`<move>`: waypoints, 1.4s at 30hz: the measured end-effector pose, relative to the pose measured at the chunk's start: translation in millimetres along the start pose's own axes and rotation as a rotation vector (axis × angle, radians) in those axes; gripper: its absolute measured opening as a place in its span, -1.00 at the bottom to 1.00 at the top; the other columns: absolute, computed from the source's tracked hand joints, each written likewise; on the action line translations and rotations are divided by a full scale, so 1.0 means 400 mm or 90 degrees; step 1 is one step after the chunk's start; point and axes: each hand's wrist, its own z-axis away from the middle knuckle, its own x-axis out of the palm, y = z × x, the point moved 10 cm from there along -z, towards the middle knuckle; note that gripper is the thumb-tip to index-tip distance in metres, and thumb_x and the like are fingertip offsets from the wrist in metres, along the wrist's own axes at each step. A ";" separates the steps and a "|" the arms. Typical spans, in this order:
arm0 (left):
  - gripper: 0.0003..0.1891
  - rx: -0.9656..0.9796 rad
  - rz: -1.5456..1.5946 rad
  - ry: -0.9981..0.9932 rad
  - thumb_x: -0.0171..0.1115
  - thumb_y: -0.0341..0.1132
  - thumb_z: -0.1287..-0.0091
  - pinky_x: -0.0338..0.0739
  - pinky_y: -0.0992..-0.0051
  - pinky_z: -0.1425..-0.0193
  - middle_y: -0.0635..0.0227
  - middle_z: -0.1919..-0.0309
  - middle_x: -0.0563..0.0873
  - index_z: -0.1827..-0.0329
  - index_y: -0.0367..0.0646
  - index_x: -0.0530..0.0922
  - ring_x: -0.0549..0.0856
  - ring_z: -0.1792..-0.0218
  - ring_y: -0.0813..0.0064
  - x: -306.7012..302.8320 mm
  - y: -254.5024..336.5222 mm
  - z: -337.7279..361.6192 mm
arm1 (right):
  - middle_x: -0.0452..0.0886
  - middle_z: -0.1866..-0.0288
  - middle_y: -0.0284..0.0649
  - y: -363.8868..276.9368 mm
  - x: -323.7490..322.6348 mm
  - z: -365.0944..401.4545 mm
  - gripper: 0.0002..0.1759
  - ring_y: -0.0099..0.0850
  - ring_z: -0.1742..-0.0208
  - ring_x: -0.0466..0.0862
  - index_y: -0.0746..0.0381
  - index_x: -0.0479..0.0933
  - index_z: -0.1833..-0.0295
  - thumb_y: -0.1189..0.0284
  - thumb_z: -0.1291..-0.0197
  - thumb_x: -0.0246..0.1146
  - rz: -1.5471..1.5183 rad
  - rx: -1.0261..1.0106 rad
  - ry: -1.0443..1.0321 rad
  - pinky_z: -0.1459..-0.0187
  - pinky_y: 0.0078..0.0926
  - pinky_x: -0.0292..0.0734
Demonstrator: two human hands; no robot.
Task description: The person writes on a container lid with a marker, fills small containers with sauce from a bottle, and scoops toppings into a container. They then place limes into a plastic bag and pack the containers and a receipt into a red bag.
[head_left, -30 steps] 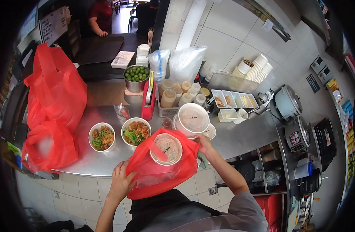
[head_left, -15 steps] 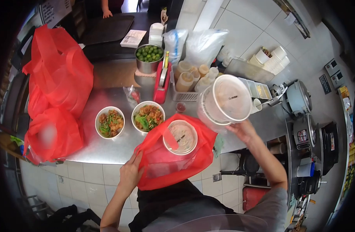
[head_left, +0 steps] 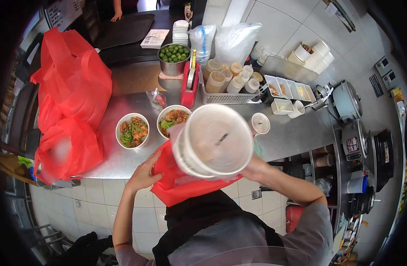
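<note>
My right hand (head_left: 255, 169) grips a white takeaway bowl (head_left: 221, 139) with a clear lid and a dark mark on top; it looks stacked on another container, with clear plastic around it. The bowl is over a red carrier bag (head_left: 181, 189) at the counter's front edge and hides most of its opening. My left hand (head_left: 143, 174) holds the bag's left rim, its fingertips partly hidden. Two open bowls of food stand beyond the bag: one bowl (head_left: 132, 131) in full view, the other bowl (head_left: 172, 119) partly covered by the lidded one.
Filled red bags (head_left: 74, 88) stand at left. Along the back are a pot of green limes (head_left: 173, 57), a red tape dispenser (head_left: 190, 84) and a basket of squeeze bottles (head_left: 228, 97). A small lidded cup (head_left: 260, 123) sits right. Across the counter shows another person's hand (head_left: 117, 16).
My right hand has brought the lidded bowl left and toward me, over the red bag. The bowl seen inside the bag is now hidden. My left hand stays at the bag's rim.
</note>
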 end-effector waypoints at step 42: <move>-0.42 -0.036 0.863 0.276 -0.23 0.09 -0.44 0.33 0.40 -0.28 0.27 -0.19 0.48 -0.27 -0.21 0.30 0.46 -0.20 0.44 0.142 -0.161 0.025 | 0.19 -0.20 0.08 -0.363 -0.423 -0.049 0.08 0.15 -0.25 0.17 -0.30 0.20 -0.36 0.22 0.47 0.48 0.921 -0.373 0.513 -0.19 0.09 0.22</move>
